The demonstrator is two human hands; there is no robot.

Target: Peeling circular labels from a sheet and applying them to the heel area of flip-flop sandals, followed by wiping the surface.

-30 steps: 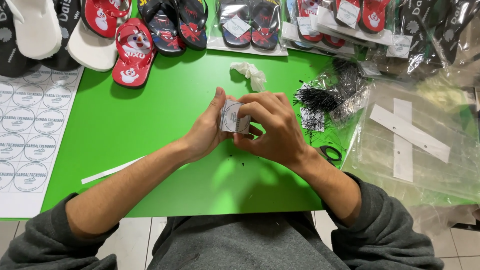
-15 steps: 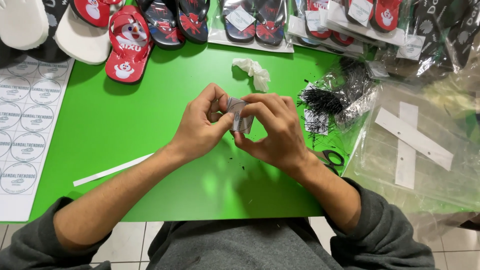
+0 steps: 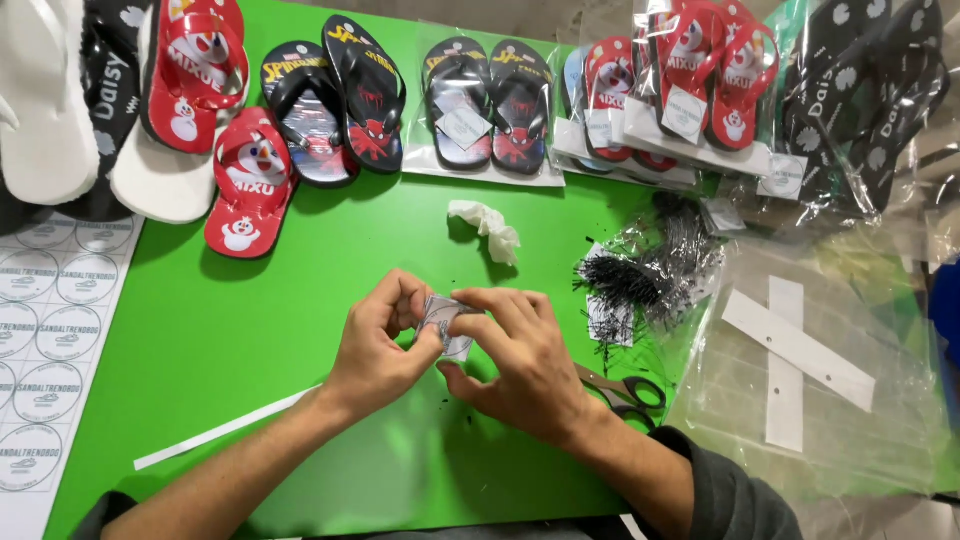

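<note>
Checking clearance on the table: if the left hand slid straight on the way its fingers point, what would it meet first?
The small tag it already pinches, then the right hand directly behind it.

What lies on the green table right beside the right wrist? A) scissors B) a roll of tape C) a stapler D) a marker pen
A: black-handled scissors lie on the green table just past the right hand, whose fingers, with the left hand, pinch a small tag.
</note>
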